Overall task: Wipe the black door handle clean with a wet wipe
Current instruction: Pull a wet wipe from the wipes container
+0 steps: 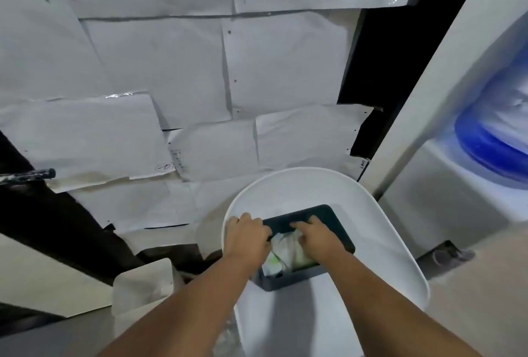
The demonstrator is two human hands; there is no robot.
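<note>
Both forearms reach to a dark wipe box [303, 245] on a white stool [400, 256]: left hand [247, 238] grips its edge to steady it, right hand [320, 238] pinches a wet wipe [285, 251] free. Black door handle [31, 175] waits, far left.

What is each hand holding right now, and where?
Left hand grips the dark wipe box at its left edge; right hand pinches the wet wipe at its top.
</note>
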